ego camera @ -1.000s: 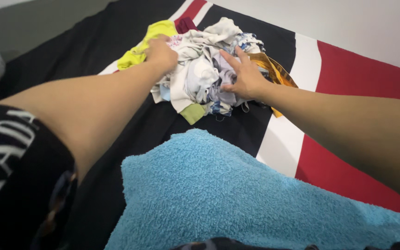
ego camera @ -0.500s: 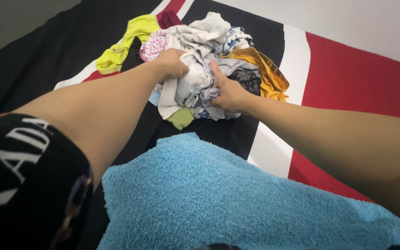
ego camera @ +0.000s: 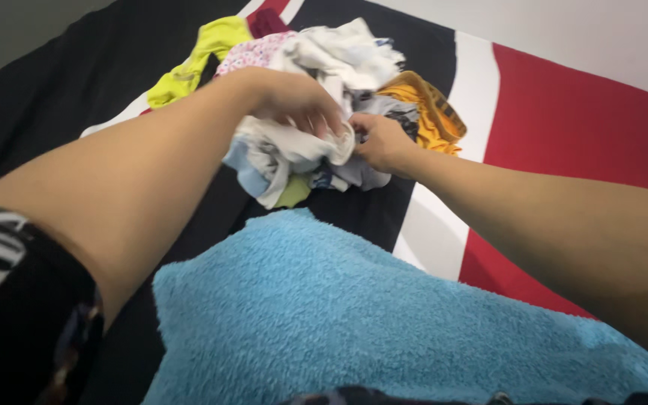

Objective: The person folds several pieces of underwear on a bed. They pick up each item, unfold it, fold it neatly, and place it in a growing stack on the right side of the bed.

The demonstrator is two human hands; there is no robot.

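Clothes [ego camera: 316,142] heaped on the black, red and white bedspread [ego camera: 564,112] beyond the blue towel [ego camera: 324,315] have bunched inward since a second ago, my left hand [ego camera: 294,97] and right hand [ego camera: 380,142] now clenched on pale fabric mid-pile.

No packages, labels, signs or screens show here; the only lettering is white print on the black sleeve [ego camera: 9,300] at the lower left edge of the view, partly cut off and blurred; nothing on the bed carries a tag that can be made out.
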